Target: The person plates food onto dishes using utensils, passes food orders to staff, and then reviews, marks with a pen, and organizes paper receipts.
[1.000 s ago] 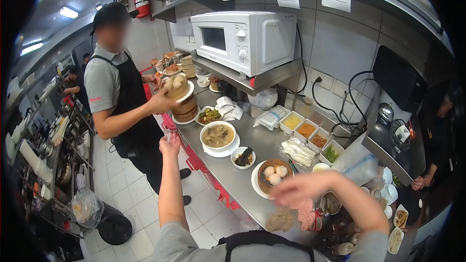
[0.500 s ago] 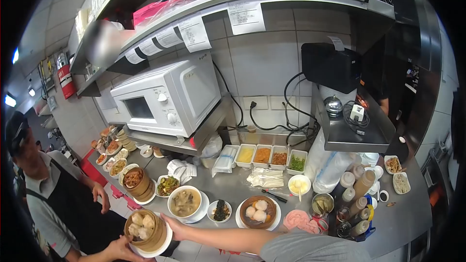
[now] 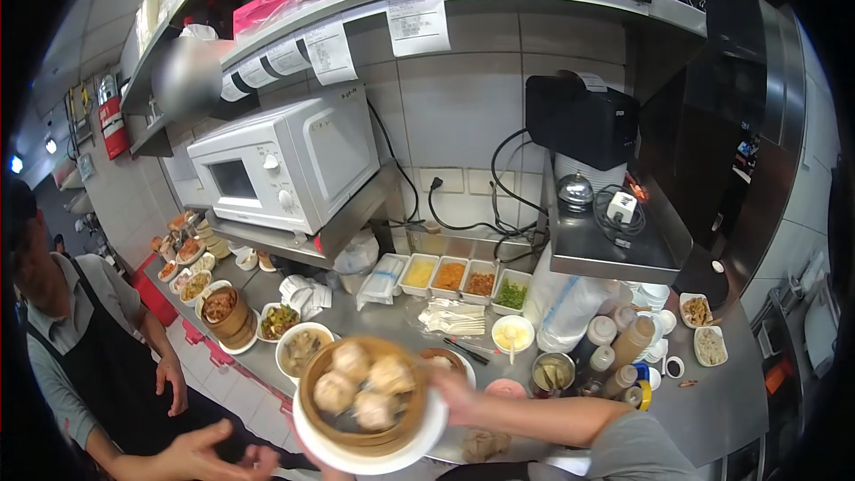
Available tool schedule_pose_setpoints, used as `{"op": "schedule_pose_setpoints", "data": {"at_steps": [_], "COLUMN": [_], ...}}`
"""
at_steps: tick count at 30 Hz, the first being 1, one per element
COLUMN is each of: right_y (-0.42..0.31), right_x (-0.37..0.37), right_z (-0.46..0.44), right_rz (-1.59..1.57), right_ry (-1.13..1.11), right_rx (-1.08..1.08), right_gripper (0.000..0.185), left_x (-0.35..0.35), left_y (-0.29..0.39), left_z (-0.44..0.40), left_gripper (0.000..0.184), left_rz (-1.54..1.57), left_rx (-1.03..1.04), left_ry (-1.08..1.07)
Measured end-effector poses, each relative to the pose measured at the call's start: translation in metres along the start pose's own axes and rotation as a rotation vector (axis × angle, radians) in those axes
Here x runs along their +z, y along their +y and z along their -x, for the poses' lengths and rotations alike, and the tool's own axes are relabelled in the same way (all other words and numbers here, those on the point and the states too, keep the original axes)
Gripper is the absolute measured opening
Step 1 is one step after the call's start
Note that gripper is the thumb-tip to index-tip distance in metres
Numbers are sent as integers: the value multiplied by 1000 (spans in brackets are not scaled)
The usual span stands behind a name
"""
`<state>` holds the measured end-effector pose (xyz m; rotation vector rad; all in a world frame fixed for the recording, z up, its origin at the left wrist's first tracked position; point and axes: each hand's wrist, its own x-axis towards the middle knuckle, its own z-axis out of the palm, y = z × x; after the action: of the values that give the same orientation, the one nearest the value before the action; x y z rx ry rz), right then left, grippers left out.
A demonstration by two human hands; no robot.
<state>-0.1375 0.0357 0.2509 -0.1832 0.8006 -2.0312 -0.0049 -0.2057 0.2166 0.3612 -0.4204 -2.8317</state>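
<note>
A round bamboo steamer (image 3: 312,392) with several dumplings (image 3: 374,374) in it rests on a white plate (image 3: 427,432), close in front of me. My right hand (image 3: 456,399) grips the plate's right side. Low on the left, a small part of my left hand (image 3: 305,452) shows at the plate's edge; most of it is hidden underneath. Behind the steamer, partly covered, stand a bowl of soup (image 3: 301,352) and another basket (image 3: 454,361). A co-worker's open hand (image 3: 214,459) is left of the plate, apart from it.
The co-worker (image 3: 98,347) stands at the left. Along the steel counter are another steamer (image 3: 227,316), topping tubs (image 3: 463,278), wooden cutlery (image 3: 452,316), a small bowl (image 3: 513,335) and sauce bottles (image 3: 614,347). A microwave (image 3: 285,160) and a bell (image 3: 574,191) sit on raised shelves.
The plate with the steamer has moved right and closer to me, away from the co-worker, whose hand has let go of it. My left hand has come to the plate's left edge.
</note>
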Motion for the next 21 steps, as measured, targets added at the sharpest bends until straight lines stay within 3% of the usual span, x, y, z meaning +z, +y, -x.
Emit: {"op": "schedule_pose_setpoints", "data": {"at_steps": [1, 3, 5, 7, 8, 9, 10, 11, 13, 15, 21], "right_y": [-21, -54, -79, -87, -88, -86, -77, -63, -38, -13, 38], "right_x": [6, -24, -19, -45, -63, -60, -78, -90, -110, -144, -301], "right_z": [34, 101, 169, 253, 296, 331, 375, 413, 474, 528, 637], "right_rz": [55, 58, 47, 49, -29, -11, 18, 74, 71, 64, -150], "right_ry": [17, 77, 329, 350, 340, 540, 528, 688, 960, 1150, 1460], "right_rx": [-168, -229, -466, -693, -774, -926, -1015, -1130, -1243, -1312, -1512], "right_gripper": [36, 36, 37, 37, 36, 36, 35, 34, 33, 33, 37], "left_x": [5, 24, 67, 64, 61, 73, 78, 85, 103, 113, 166], "left_y": [-36, -89, -124, -141, -151, -165, -179, -194, -222, -242, -294], "left_z": [-10, -21, -11, -35, -45, -42, -45, -44, -37, -34, -20], "left_gripper": [63, 65, 68, 61, 57, 57, 57, 57, 56, 57, 58], "left_rz": [30, 11, -337, 20, 17, -19, -48, -70, -118, -132, -294], "left_rx": [80, 134, 238, -115, -169, -214, -254, -285, -334, -364, -446], "left_ry": [35, 1, -148, -613, -744, -791, -854, -900, -978, -886, -1147]}}
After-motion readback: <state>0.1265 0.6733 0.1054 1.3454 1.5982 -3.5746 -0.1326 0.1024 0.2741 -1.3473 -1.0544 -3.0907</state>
